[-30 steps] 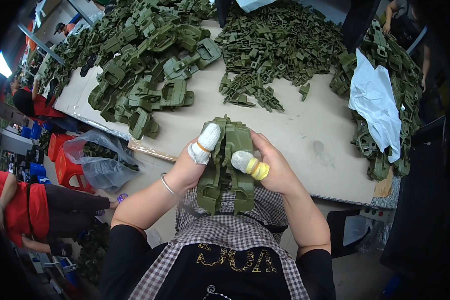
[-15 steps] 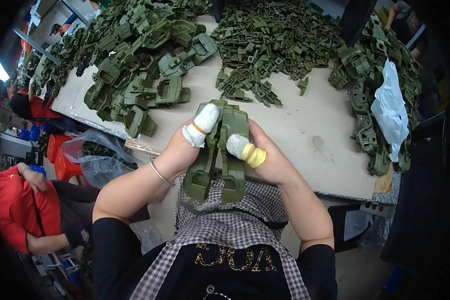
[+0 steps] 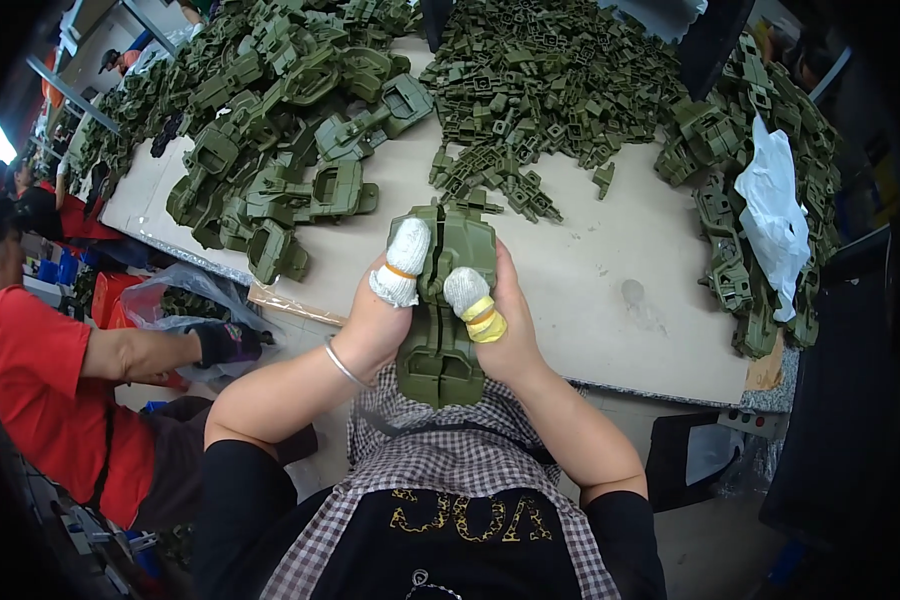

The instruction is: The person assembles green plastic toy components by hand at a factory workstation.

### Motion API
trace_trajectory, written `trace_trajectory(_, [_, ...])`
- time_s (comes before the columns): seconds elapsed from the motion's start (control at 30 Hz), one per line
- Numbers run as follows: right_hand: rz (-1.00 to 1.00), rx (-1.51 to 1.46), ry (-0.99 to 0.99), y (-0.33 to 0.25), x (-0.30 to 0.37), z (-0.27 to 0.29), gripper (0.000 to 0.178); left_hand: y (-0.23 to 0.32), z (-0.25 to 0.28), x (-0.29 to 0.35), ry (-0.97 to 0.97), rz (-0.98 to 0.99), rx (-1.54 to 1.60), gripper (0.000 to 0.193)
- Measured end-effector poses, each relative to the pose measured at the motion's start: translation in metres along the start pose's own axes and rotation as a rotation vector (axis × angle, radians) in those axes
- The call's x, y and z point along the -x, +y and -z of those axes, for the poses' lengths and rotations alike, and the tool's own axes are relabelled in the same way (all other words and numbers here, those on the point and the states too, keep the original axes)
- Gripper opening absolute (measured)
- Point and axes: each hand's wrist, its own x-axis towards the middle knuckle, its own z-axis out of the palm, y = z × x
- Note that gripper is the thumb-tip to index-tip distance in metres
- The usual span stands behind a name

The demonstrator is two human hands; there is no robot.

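Observation:
In front of my waist, at the table's near edge, I hold a long olive-green moulded plastic part (image 3: pixel 425 352) made of two matching halves. The halves lie side by side with a narrow dark seam down the middle. My left hand (image 3: pixel 385 300) grips the left half, its thumb, in a white finger cover with an orange band, pressed on top. My right hand (image 3: pixel 500 325) closes round the right half, its thumb in a white and yellow cover on top. The fingers of both hands are mostly hidden beneath the part.
Large green plastic parts (image 3: pixel 270 190) are heaped at the left of the table (image 3: pixel 560 300). Small green pieces (image 3: pixel 560 90) pile up at the back. More large parts and a white plastic bag (image 3: pixel 773 215) lie right. A person in red (image 3: pixel 45 390) reaches toward a clear bag at left.
The near ends of the two halves, spread apart before, have come together, my hands drawing closer. The person in red has leaned in and stretched an arm to the right.

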Motion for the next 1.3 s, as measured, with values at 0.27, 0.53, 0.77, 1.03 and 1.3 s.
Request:
trace_trajectory(0.27, [0.027,0.043,0.003,0.007,0.007,-0.001,0.072,-0.003,-0.006,0.009,0.023,-0.123,-0.023,0.027])
trace_trajectory(0.53, [-0.007,0.061,0.015,-0.002,0.022,-0.004,0.059,-0.023,0.007,0.021,-0.08,-0.176,-0.2,0.036])
trace_trajectory(0.77, [0.064,0.226,-0.009,-0.008,0.022,-0.004,0.07,-0.027,0.004,0.028,-0.097,-0.181,-0.037,0.035])
trace_trajectory(1.03, [-0.003,0.265,0.008,-0.001,0.026,-0.005,0.069,-0.045,0.005,0.028,-0.061,-0.186,-0.081,0.032])
trace_trajectory(1.3, [-0.014,0.312,-0.054,-0.03,0.017,0.016,0.078,-0.032,0.001,0.015,0.099,-0.168,0.323,0.058])
